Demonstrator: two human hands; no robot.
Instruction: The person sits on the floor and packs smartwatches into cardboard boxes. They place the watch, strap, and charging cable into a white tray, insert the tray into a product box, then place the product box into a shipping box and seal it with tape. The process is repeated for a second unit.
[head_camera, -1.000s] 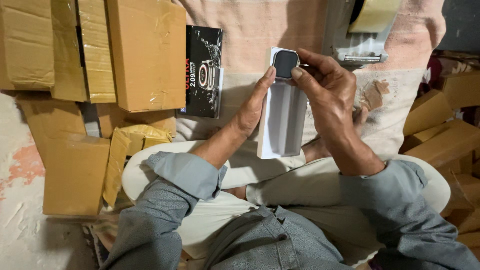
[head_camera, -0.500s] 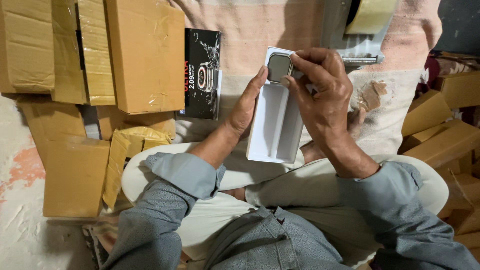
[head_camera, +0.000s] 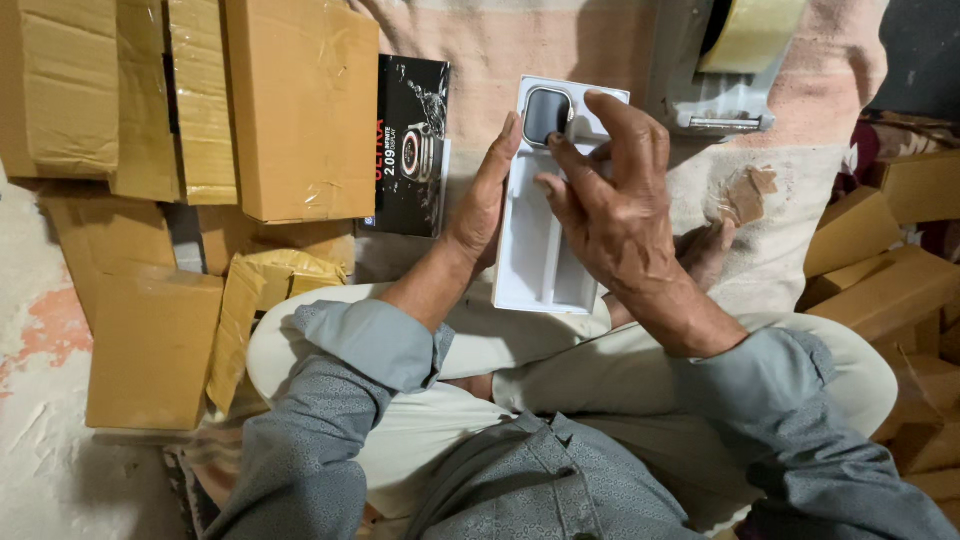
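Note:
A long white plastic tray (head_camera: 536, 255) is held up over my lap, its open side facing me. My left hand (head_camera: 485, 200) grips its left edge from beneath. A smartwatch body (head_camera: 545, 113) with a dark screen sits in the tray's top recess. My right hand (head_camera: 610, 190) hovers over the tray, with fingertips touching the watch body at its right side and lower edge. The lower part of the tray has an empty long compartment.
A black printed product box (head_camera: 410, 145) lies on the cloth left of the tray. Several taped cardboard boxes (head_camera: 300, 105) are stacked at left, more cartons (head_camera: 885, 275) at right. A tape dispenser (head_camera: 725, 70) lies at top right. I sit cross-legged on a striped cloth.
The tray has tilted so its open face and compartments show. My right hand's fingers have shifted from pinching the watch body at the top to pressing it into the recess.

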